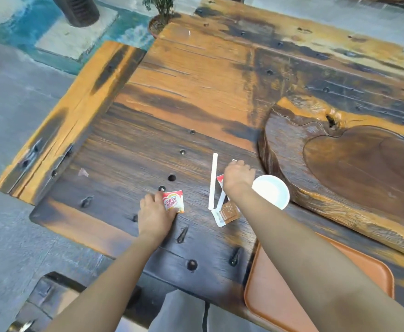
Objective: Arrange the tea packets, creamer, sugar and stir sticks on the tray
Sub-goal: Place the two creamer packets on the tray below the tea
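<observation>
tray (pixel 268 295): orange-brown, rounded corner, at 5 o'clock on near table edge, partly under right forearm; bare where visible.
table (pixel 196 75): weathered wood, dark and orange patches, bolt holes; fills most of view.
left hand (pixel 154 213): at 7 o'clock of centre, palm down on table, fingers close together, thumb side touching left edge of creamer; pinching or only pressing, cannot tell.
creamer (pixel 174 201): Coffee mate packet, red and white, flat on table just right of left hand, well apart from tray.
sugar packet (pixel 229 210): brown, lying at 6 o'clock of right hand, on top of a white paper wrapper (pixel 217 218).
stir stick (pixel 213 180): long white paper-wrapped stick, nearly upright in view, flat on table just left of right hand.
right hand (pixel 238 176): near centre, knuckles up, fingers curled down over a red and white packet (pixel 220 179); grip hidden, cannot tell.
bowl (pixel 271 190): small, white, at 3 o'clock of right hand, against edge of slab.
wooden slab (pixel 363 164): thick, carved hollow, at 3 o'clock.
potted plant (pixel 162 10): at 12 o'clock, past far table edge.
</observation>
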A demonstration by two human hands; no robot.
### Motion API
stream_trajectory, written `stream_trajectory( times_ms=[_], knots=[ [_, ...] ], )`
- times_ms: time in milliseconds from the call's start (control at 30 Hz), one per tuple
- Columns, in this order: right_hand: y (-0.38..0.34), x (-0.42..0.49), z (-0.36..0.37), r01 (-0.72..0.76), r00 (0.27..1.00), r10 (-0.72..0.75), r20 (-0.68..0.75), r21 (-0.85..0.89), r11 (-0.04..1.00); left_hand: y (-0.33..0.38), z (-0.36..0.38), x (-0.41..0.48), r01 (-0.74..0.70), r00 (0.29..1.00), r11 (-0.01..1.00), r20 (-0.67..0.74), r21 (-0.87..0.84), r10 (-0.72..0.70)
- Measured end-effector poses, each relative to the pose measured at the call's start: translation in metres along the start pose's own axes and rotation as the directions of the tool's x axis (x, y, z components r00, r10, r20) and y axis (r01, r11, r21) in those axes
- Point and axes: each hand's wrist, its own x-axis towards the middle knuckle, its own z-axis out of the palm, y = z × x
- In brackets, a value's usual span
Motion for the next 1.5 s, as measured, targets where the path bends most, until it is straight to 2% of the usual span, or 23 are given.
stream_trajectory(
  times_ms=[100,200,400,500,567,700,800,933,1067,1133,1233,1300,1367,1500],
  knots=[
    [-0.003,0.004,-0.001,0.023,0.998,-0.032,0.051,0.165,0.986,0.002,0.002,0.005,-0.02,1.0,0.999,0.007,-0.047,0.02],
    [-0.009,0.003,0.002,-0.032,0.993,-0.01,0.114,0.362,0.932,0.004,0.001,0.009,-0.021,0.999,0.998,0.031,-0.066,0.023],
    [-0.023,-0.004,0.008,-0.04,0.989,-0.059,0.139,0.622,0.782,0.003,-0.002,0.021,0.094,0.993,0.943,0.101,-0.319,-0.065],
    [-0.025,-0.005,0.009,-0.045,0.98,-0.091,0.175,0.646,0.762,0.001,-0.005,0.024,0.131,0.987,0.916,0.135,-0.379,-0.085],
    [-0.023,-0.008,0.009,-0.044,0.975,-0.112,0.189,0.668,0.742,-0.001,-0.008,0.025,0.175,0.982,0.864,0.144,-0.472,-0.121],
    [-0.021,-0.02,0.013,-0.097,0.975,-0.096,0.201,0.771,0.629,-0.004,-0.013,0.024,0.267,0.963,0.594,0.238,-0.759,-0.129],
    [-0.021,-0.027,0.022,-0.166,0.957,-0.128,0.262,0.85,0.5,-0.004,-0.013,0.024,0.312,0.949,0.473,0.294,-0.824,-0.115],
    [-0.017,-0.037,0.026,-0.194,0.953,-0.115,0.282,0.854,0.484,-0.005,-0.01,0.023,0.33,0.943,0.434,0.311,-0.838,-0.116],
    [-0.007,-0.054,0.02,-0.129,0.985,-0.04,0.17,0.862,0.49,0.001,-0.013,0.02,0.274,0.961,0.451,0.26,-0.849,-0.095],
    [-0.002,-0.065,0.015,-0.105,0.993,-0.006,0.119,0.898,0.428,0.009,-0.016,0.017,0.247,0.968,0.462,0.242,-0.852,-0.071],
    [0.008,-0.081,0.009,-0.105,0.994,-0.007,0.109,0.975,0.194,0.026,-0.024,0.007,0.226,0.966,0.441,0.258,-0.869,0.013],
    [0.015,-0.09,0.004,-0.117,0.992,-0.04,0.121,0.99,0.084,0.041,-0.03,-0.002,0.242,0.946,0.41,0.308,-0.879,0.102],
    [0.023,-0.098,0.003,-0.101,0.994,-0.036,0.103,0.994,0.039,0.055,-0.033,-0.012,0.267,0.916,0.4,0.36,-0.876,0.178],
    [0.041,-0.111,0.01,-0.033,0.994,0.107,0.022,0.995,0.096,0.08,-0.031,-0.031,0.28,0.86,0.386,0.408,-0.879,0.306]
  ],
)
